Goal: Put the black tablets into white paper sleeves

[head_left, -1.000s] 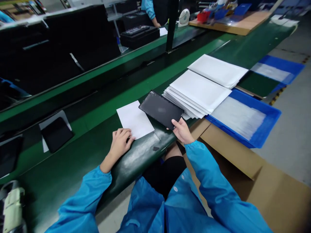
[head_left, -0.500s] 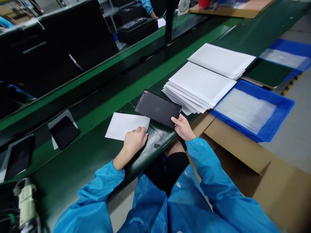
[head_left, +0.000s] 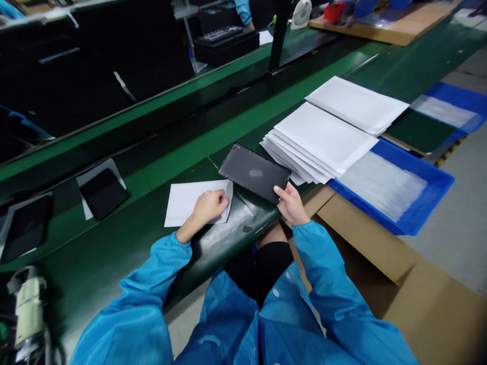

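Note:
A white paper envelope point(head_left: 182, 200) lies flat on the green bench. My left hand point(head_left: 209, 207) rests on its right end, fingers curled and pressed together at the edge there. The fingertips' exact grip is partly hidden. In my right hand point(head_left: 292, 204) is a black tablet-like panel point(head_left: 249, 170), pinched at its near right corner with the thumb on top. The panel is tilted above the bench, its far left end close to the envelope. A small pale rectangle shows on its dark face.
Stacked white envelopes point(head_left: 325, 134) sit right of the panel. A blue tray point(head_left: 429, 195) of whitish sleeves and an open cardboard box point(head_left: 365, 243) are at the right. Dark tablets point(head_left: 103, 192) lie on white sheets at left, near a pale-handled tool point(head_left: 29, 309). A co-worker's sleeve point(head_left: 243, 11) shows behind.
The view has shifted slightly. My left hand has rolled at the envelope's right end, and the envelope has slid a little left. The panel stays in my right hand.

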A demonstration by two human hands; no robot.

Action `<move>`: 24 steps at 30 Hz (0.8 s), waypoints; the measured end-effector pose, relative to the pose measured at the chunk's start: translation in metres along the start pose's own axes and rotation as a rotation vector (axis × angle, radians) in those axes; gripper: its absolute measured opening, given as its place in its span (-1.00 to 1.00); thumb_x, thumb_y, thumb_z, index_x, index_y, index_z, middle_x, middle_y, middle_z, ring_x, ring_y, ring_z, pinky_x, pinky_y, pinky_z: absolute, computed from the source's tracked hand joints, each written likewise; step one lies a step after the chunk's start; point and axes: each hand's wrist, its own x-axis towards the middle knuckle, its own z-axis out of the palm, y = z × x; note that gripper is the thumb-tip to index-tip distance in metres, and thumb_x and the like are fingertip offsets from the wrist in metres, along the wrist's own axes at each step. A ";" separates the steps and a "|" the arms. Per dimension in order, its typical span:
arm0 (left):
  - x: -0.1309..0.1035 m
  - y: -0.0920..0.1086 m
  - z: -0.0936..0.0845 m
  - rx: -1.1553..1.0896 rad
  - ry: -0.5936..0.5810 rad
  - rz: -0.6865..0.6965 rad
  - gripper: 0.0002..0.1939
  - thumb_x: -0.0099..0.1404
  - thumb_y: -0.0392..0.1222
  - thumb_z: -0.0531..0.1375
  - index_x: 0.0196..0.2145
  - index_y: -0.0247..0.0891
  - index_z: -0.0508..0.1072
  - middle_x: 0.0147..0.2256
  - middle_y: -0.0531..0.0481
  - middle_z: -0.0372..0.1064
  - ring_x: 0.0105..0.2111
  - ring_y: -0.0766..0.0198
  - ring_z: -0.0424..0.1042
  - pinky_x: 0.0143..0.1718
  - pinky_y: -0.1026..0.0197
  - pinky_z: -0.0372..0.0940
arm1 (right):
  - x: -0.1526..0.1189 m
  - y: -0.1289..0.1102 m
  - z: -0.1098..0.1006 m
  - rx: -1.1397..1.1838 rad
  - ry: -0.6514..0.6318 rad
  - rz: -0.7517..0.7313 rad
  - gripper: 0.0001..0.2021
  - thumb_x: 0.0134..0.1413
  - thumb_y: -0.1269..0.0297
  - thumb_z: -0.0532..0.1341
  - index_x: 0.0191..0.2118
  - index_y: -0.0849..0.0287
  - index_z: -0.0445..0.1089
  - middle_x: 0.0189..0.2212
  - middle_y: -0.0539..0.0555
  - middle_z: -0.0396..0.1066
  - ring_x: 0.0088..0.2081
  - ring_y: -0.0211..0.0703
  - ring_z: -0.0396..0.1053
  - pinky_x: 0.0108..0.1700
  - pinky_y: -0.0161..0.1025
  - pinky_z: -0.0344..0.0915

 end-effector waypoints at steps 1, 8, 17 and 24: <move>0.004 -0.003 0.001 -0.018 0.042 -0.034 -0.70 0.45 -0.13 0.08 -0.35 -0.20 0.55 -0.29 -0.17 0.63 -0.18 -0.04 0.62 -0.24 0.15 0.29 | -0.001 0.001 0.000 -0.022 0.002 -0.009 -0.34 -0.02 -0.09 0.53 0.18 0.01 0.47 0.12 0.12 0.61 0.15 0.11 0.56 0.23 0.11 0.50; 0.017 -0.022 0.004 -0.083 0.190 -0.161 -0.71 0.45 -0.12 0.07 -0.27 -0.19 0.58 -0.23 -0.13 0.64 -0.18 0.00 0.60 -0.26 0.16 0.26 | -0.005 0.006 -0.001 -0.217 0.010 -0.086 -0.35 0.12 -0.11 0.45 0.26 0.02 0.43 0.14 0.15 0.60 0.22 0.11 0.51 0.31 0.06 0.42; 0.020 -0.027 0.013 -0.156 0.269 -0.169 -0.72 0.45 -0.11 0.11 -0.31 -0.21 0.59 -0.31 -0.14 0.63 -0.24 0.00 0.60 -0.25 0.15 0.27 | -0.011 0.008 -0.004 -0.351 -0.016 -0.068 -0.30 0.05 -0.12 0.49 0.25 0.07 0.44 0.06 0.17 0.63 0.13 0.10 0.56 0.27 0.03 0.45; 0.020 -0.022 0.015 -0.323 0.340 -0.095 -0.70 0.45 -0.09 0.13 -0.43 -0.20 0.49 -0.43 -0.06 0.56 -0.37 0.11 0.53 -0.30 0.18 0.21 | -0.015 -0.002 0.000 -0.441 -0.087 0.080 -0.47 0.02 -0.16 0.49 -0.02 0.08 0.49 -0.57 -0.11 0.43 -0.67 -0.28 0.24 -0.63 -0.29 0.28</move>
